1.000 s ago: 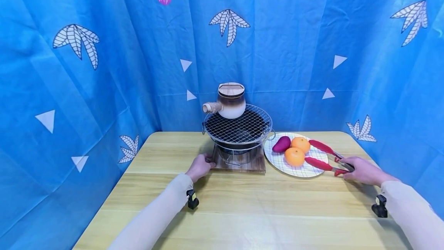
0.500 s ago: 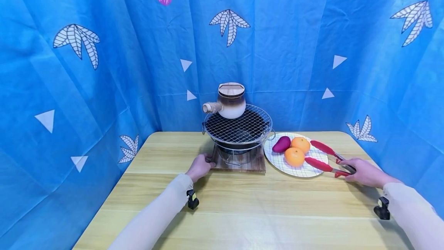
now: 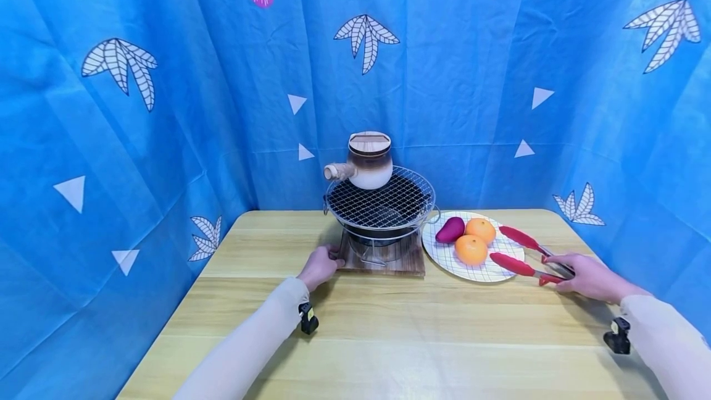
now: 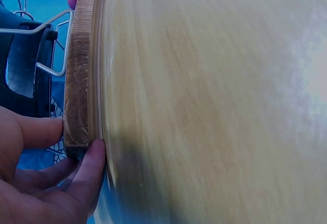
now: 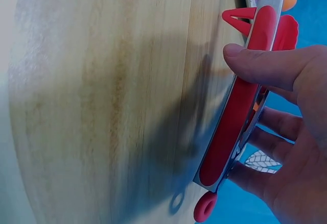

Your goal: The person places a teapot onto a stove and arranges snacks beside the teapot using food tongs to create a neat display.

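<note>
In the head view my left hand [image 3: 321,267] holds the left corner of a dark wooden board [image 3: 411,261]. The left wrist view shows the thumb on the upper face of the board [image 4: 77,71] and the fingers at its lower edge. A small black grill stove with a round wire rack [image 3: 389,212] stands on it. My right hand [image 3: 595,278] grips metal tongs with red tips [image 3: 513,263], thumb along one red-padded handle [image 5: 230,132]. Their arms are spread, tips over the right side of a checked plate [image 3: 439,258], beside the front orange [image 3: 471,250], holding nothing.
Another orange [image 3: 481,229] and a purple pear-shaped piece [image 3: 450,229] share the plate. A lidded clay pot [image 3: 371,171] with a side handle stands at the back of the rack. Blue curtains [image 3: 472,91] close off the back and sides of the wooden table [image 3: 389,338].
My right hand has shifted slightly to the right with the tongs, so their tips sit a little farther from the oranges. The left hand stays on the board.
</note>
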The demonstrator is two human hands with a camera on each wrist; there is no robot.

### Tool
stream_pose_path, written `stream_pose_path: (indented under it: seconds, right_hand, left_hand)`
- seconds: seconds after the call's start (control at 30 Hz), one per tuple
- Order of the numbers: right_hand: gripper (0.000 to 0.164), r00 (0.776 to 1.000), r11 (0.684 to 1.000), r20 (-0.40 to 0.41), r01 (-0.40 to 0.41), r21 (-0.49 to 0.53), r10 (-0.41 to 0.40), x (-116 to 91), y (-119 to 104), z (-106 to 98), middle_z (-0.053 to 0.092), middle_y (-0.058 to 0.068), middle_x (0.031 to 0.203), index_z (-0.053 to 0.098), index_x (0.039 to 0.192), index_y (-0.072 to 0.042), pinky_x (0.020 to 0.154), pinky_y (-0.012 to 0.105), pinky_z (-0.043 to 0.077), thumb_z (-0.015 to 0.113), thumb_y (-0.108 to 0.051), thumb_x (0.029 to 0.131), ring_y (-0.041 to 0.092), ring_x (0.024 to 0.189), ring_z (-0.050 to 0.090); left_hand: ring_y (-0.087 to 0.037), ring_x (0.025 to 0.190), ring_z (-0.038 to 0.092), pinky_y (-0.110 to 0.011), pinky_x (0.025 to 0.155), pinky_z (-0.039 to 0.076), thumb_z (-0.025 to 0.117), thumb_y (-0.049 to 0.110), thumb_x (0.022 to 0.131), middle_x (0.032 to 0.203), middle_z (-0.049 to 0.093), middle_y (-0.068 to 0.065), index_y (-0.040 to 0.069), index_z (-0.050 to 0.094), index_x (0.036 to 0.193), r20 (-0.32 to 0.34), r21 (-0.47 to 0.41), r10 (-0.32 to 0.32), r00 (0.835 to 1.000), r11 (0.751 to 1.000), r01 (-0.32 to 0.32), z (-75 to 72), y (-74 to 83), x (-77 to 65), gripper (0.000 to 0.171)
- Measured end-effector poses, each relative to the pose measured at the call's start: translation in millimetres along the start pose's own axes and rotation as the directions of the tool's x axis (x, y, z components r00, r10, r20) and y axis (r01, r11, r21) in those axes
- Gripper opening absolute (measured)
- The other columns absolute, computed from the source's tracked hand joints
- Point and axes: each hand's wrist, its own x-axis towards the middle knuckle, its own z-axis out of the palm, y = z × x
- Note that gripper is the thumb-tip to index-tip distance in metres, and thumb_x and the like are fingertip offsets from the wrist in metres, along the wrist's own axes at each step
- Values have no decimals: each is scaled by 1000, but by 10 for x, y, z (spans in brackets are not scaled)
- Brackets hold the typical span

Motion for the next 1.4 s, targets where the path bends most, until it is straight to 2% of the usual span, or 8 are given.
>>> stream_pose_path:
  seconds: [0.27,0.5,0.6,0.7,0.8,1.0,1.2,1.4]
  right_hand:
    - [89,999,999,-52,6,43,-4,-97,-13,-66,55,36,132,39,151,0,75,50,49,84,-23,78,40,101,56]
    - [103,998,997,-45,-40,72,44,-132,-46,-167,58,27,111,20,158,-1,62,32,39,83,-26,81,26,82,52]
    - [102,997,998,-64,-37,58,41,-137,-52,-206,57,28,108,21,156,6,62,36,40,83,-28,82,29,82,52]
    - [102,996,999,-87,-32,21,33,-142,-71,-254,53,41,126,22,153,12,78,58,51,82,-32,83,49,99,55]
    - [101,994,1000,-103,-28,-1,28,-150,-102,-309,37,50,139,24,150,17,94,77,38,81,-34,84,64,119,42]
    - [94,992,999,-126,-22,-26,19,-165,-186,-411,35,51,138,32,145,18,96,78,35,79,-37,86,65,121,39]
    - [90,988,999,-154,8,-47,-15,-171,-272,-475,45,44,131,38,144,17,81,66,48,80,-37,85,51,101,51]
    - [91,983,992,-175,42,-118,-62,-172,-337,-521,46,44,132,40,145,13,83,71,48,80,-41,84,50,100,56]
  left_hand:
    - [-36,115,63,-48,99,53,67,6,92,125,66,-21,-6,57,134,-6,8,-3,1000,1000,3,1,12,-8,45]
    - [-35,114,63,-47,98,53,67,6,93,124,66,-20,-7,57,133,-3,4,-3,1000,1000,3,-2,16,-10,44]
    - [-35,114,63,-47,98,53,67,6,93,124,66,-20,-7,57,133,-1,6,-4,1000,1000,4,0,10,-13,44]
    - [-35,114,63,-47,99,53,67,6,92,124,66,-20,-7,57,133,-3,4,-3,1000,1000,3,1,3,-14,44]
    - [-35,113,63,-47,98,53,67,6,92,122,67,-20,-7,57,133,-5,4,2,1000,1000,-2,0,-2,-13,44]
    - [-33,108,64,-46,94,54,67,6,92,119,68,-20,-7,58,132,-10,6,7,1000,1000,-7,0,3,-9,43]
    - [-33,110,64,-46,97,54,67,7,92,120,68,-19,-6,58,132,-16,0,-5,1000,1000,5,5,4,-11,43]
    - [-31,108,64,-45,95,54,67,7,92,118,68,-19,-6,59,131,-19,12,-1,1000,1000,1,8,-3,-12,42]
